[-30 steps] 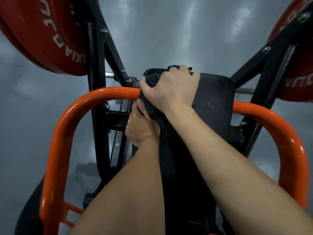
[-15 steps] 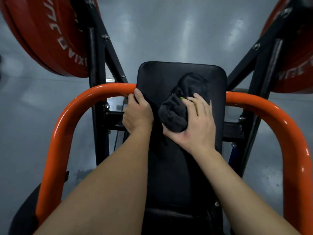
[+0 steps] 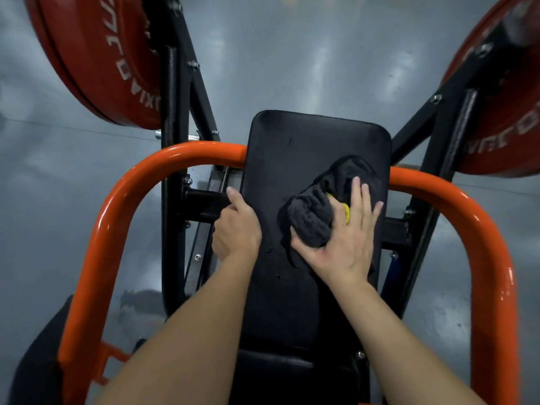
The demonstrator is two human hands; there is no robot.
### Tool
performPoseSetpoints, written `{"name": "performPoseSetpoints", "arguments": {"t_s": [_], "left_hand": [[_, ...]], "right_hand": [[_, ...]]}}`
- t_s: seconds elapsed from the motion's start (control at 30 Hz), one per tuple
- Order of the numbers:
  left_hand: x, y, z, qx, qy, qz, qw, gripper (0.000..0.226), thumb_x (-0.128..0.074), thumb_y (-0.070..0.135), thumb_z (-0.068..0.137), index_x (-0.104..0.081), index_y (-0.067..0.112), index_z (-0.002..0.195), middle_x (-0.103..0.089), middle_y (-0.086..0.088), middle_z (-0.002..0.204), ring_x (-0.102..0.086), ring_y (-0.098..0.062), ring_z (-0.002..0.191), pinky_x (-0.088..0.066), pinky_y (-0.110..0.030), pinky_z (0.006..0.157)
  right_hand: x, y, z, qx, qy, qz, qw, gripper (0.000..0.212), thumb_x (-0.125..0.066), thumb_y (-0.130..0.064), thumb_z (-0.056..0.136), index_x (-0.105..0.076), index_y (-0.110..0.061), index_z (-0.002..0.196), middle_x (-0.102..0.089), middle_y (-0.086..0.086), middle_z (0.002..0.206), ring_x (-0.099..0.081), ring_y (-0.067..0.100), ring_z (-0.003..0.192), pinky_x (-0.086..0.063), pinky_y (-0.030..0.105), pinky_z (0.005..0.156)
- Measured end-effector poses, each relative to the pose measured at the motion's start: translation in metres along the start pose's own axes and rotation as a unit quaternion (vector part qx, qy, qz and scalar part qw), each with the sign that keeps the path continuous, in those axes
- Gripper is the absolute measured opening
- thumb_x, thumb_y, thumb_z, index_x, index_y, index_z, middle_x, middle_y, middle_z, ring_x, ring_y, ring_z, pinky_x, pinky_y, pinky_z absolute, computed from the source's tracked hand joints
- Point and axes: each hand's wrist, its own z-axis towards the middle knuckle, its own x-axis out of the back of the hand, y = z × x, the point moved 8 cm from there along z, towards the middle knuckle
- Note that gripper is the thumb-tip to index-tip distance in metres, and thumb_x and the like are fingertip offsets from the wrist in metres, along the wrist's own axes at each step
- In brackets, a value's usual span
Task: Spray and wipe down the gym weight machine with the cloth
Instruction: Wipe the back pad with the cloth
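The weight machine's black padded rest runs down the middle of the view. A crumpled dark grey cloth with a small yellow patch lies on the pad's right half. My right hand presses it flat against the pad, fingers straight and spread, thumb along the cloth's lower edge. My left hand grips the pad's left edge, its fingers curled behind it out of sight. A few droplets sit on the pad below the cloth. No spray bottle is in view.
An orange tubular bar arches around the pad on both sides. Black frame uprights carry red weight plates, one at upper left and one at upper right. Grey floor lies beneath.
My right hand has carried the cloth from the pad's top left corner down and across to its right half. My left hand stays on the pad's left edge.
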Motion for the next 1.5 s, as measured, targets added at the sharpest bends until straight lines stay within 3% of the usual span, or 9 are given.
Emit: {"name": "performPoseSetpoints", "arguments": {"t_s": [0.2,0.37,0.57,0.87,0.97,1.1,1.23,1.37,1.5], "left_hand": [[0.002,0.003,0.002,-0.008,0.066,0.027,0.997,0.074,-0.015,0.052,0.108,-0.071,0.003,0.115,-0.070,-0.020,0.115,-0.062,-0.040,0.110,-0.044,-0.046,0.091],[-0.002,-0.002,0.008,-0.012,0.091,0.033,0.995,0.073,-0.015,0.050,0.108,-0.073,0.005,0.113,-0.070,-0.022,0.113,-0.062,-0.043,0.107,-0.046,-0.047,0.091],[-0.001,-0.001,0.011,0.006,0.090,0.044,0.995,0.068,-0.017,0.044,0.109,-0.074,0.008,0.109,-0.072,-0.019,0.107,-0.064,-0.042,0.103,-0.048,-0.047,0.090],[0.002,0.004,0.007,0.000,0.094,0.051,0.994,0.065,-0.018,0.040,0.109,-0.072,0.003,0.113,-0.070,-0.023,0.112,-0.062,-0.045,0.106,-0.044,-0.046,0.090],[0.000,0.007,0.005,-0.010,0.089,0.051,0.995,0.065,-0.019,0.039,0.110,-0.072,0.002,0.113,-0.071,-0.022,0.110,-0.062,-0.044,0.105,-0.044,-0.047,0.089],[0.002,0.005,0.006,-0.009,0.080,0.055,0.995,0.065,-0.019,0.039,0.110,-0.072,0.003,0.115,-0.071,-0.022,0.112,-0.063,-0.043,0.107,-0.045,-0.046,0.091],[0.000,0.004,0.008,-0.016,0.086,0.055,0.995,0.065,-0.019,0.041,0.110,-0.073,0.004,0.111,-0.072,-0.022,0.109,-0.064,-0.042,0.104,-0.045,-0.045,0.088],[0.002,0.004,0.007,-0.025,0.095,0.063,0.993,0.064,-0.019,0.039,0.110,-0.073,0.004,0.112,-0.071,-0.020,0.111,-0.063,-0.041,0.105,-0.044,-0.044,0.087],[0.002,0.008,0.003,-0.026,0.092,0.044,0.994,0.062,-0.022,0.037,0.110,-0.072,0.001,0.113,-0.069,-0.026,0.114,-0.060,-0.044,0.109,-0.042,-0.045,0.091]], "right_hand": [[-0.005,-0.012,0.014,0.048,0.006,-0.014,0.999,0.077,-0.070,-0.066,0.072,-0.068,-0.007,0.121,-0.058,0.016,0.141,-0.047,0.037,0.141,-0.024,0.064,0.119],[-0.035,-0.068,0.090,0.111,-0.033,-0.010,0.993,0.069,-0.064,-0.067,0.073,-0.069,-0.020,0.123,-0.054,0.015,0.145,-0.044,0.037,0.141,-0.021,0.064,0.120],[-0.073,-0.125,0.143,0.083,-0.063,-0.043,0.994,0.059,-0.060,-0.067,0.080,-0.068,-0.023,0.119,-0.051,0.012,0.149,-0.039,0.034,0.144,-0.018,0.065,0.120],[-0.016,-0.044,0.084,0.209,-0.108,0.058,0.970,0.058,-0.067,-0.057,0.072,-0.072,-0.020,0.116,-0.065,0.003,0.131,-0.056,0.029,0.131,-0.030,0.059,0.116],[0.008,-0.002,0.060,0.193,-0.046,0.055,0.979,0.061,-0.074,-0.052,0.074,-0.071,-0.011,0.119,-0.069,0.006,0.121,-0.063,0.030,0.121,-0.036,0.060,0.113],[-0.005,-0.029,0.083,0.146,-0.009,0.009,0.989,0.053,-0.069,-0.052,0.080,-0.071,-0.018,0.121,-0.070,0.006,0.113,-0.065,0.030,0.107,-0.035,0.059,0.113],[-0.037,-0.088,0.146,0.138,-0.049,0.028,0.989,0.046,-0.061,-0.058,0.077,-0.075,-0.030,0.111,-0.062,-0.004,0.141,-0.060,0.025,0.123,-0.026,0.057,0.117],[-0.053,-0.108,0.165,0.136,-0.105,0.030,0.985,0.054,-0.050,-0.066,0.077,-0.073,-0.033,0.114,-0.066,-0.010,0.131,-0.057,0.019,0.128,-0.024,0.052,0.118],[-0.032,-0.073,0.123,0.161,-0.104,0.103,0.976,0.052,-0.058,-0.063,0.072,-0.072,-0.029,0.109,-0.068,-0.011,0.128,-0.058,0.016,0.129,-0.028,0.051,0.118]]}}
